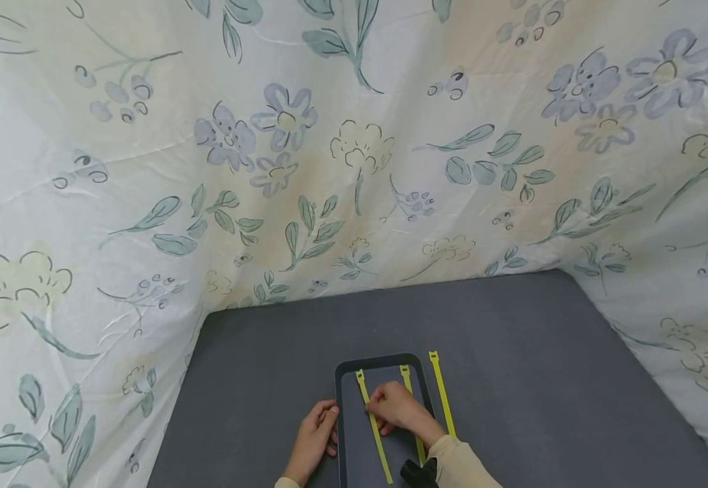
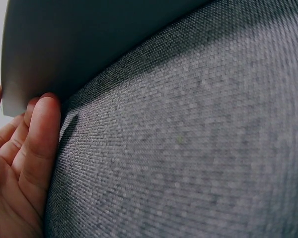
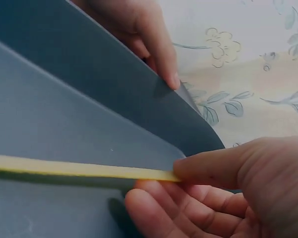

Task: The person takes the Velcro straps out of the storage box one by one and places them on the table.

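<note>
A dark rectangular tray (image 1: 378,359) lies on the table with two yellow hook-and-loop cable ties inside it. My left hand (image 1: 314,437) holds the tray's left wall, thumb at the rim and fingers against the outer side (image 2: 44,59). Over the tray, my right hand (image 1: 399,410) pinches the left cable tie (image 1: 378,437) between thumb and fingers partway along its length. In the right wrist view this tie (image 3: 84,169) stretches out from the fingertips, close over the tray floor. The second cable tie (image 1: 406,377) lies partly hidden behind my right hand and forearm.
A third yellow cable tie (image 1: 442,392) lies on the dark grey table (image 1: 513,352), just right of the tray. Flower-patterned cloth (image 1: 360,224) hangs around the back and sides. A black device (image 1: 418,472) sits at my right wrist.
</note>
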Demonstrator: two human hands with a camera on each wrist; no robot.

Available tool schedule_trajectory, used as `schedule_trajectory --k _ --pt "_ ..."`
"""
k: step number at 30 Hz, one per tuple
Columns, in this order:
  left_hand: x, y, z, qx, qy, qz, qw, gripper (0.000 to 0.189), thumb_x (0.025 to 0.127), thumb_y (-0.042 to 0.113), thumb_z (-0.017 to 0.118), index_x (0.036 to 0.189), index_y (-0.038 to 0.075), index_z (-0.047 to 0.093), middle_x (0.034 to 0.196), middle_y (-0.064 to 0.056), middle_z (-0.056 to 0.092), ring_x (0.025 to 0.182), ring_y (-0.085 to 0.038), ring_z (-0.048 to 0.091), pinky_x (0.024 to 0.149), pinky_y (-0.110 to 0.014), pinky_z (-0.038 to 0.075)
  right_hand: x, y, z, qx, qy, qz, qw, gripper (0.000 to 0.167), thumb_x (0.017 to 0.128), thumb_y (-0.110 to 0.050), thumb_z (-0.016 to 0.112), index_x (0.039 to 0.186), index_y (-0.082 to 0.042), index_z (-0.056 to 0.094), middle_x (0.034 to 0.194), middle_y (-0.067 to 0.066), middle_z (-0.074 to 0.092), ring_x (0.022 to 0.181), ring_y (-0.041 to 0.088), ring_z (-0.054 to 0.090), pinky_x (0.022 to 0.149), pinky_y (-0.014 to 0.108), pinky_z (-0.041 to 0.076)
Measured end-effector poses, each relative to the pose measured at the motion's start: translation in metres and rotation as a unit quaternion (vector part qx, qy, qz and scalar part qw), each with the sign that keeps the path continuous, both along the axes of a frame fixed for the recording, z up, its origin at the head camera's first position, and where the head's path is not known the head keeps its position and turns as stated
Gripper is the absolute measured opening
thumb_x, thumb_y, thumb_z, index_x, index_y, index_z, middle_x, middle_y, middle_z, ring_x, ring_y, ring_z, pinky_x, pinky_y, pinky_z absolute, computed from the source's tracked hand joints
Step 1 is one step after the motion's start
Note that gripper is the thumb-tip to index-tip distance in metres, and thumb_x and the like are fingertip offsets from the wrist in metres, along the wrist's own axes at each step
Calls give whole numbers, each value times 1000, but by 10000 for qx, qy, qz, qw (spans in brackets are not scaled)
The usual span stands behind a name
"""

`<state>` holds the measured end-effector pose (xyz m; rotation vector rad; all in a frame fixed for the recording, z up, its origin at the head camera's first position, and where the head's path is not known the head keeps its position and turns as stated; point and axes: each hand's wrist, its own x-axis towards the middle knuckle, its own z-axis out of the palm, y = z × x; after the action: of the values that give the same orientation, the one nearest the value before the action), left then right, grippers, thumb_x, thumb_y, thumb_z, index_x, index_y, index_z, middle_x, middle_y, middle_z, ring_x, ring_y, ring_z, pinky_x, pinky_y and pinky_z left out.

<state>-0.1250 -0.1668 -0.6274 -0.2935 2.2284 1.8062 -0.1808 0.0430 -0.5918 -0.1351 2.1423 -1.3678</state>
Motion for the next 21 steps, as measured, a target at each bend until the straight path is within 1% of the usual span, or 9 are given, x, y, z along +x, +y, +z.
schedule_trajectory --k 4,7,10,12,16,21 --pt "0 0 0 14 -26 8 10000 52 105 40 53 135 -4 55 80 -4 66 64 -13 58 48 -29 55 1 1 0 -384 -51 -182 9991 11 94 -13 69 87 -5 67 67 3 63 53 10 62 51 30 59" --pt "-1 0 0 38 -51 12 10000 51 106 39 52 136 -3 55 80 -4 66 64 -13 58 48 -29 55 0 1 -2 -670 4 -262 9974 12 94 -14 70 87 -4 67 69 2 64 57 10 63 55 31 60" --pt "-1 -1 -1 65 -73 11 10000 50 106 38 52 136 -3 55 81 -4 66 64 -13 58 48 -29 55 -1 0 -5 -845 110 -347 9958 12 93 -14 71 88 -4 67 73 2 67 60 10 65 59 33 61" --pt "-1 0 -1 74 -79 13 9999 50 106 38 52 136 -3 55 81 -3 66 64 -13 58 48 -28 54 -1 -1 -5 -931 158 -392 9948 12 93 -13 70 93 -2 68 78 4 70 64 11 66 60 33 62" --pt "-1 -1 -2 61 -106 10 9999 51 106 39 51 136 -2 55 82 -3 66 65 -14 58 48 -28 54 -1 -2 -4 -1101 167 -482 9926 17 94 -11 69 104 4 68 88 10 73 68 10 66 61 32 61" --pt "-2 0 -3 5 -120 27 9999 50 106 38 51 136 -3 55 81 -3 66 65 -14 58 48 -28 54 -1 0 1 -1312 87 -599 9895 21 96 -11 67 107 7 67 91 18 75 68 10 65 61 33 61"
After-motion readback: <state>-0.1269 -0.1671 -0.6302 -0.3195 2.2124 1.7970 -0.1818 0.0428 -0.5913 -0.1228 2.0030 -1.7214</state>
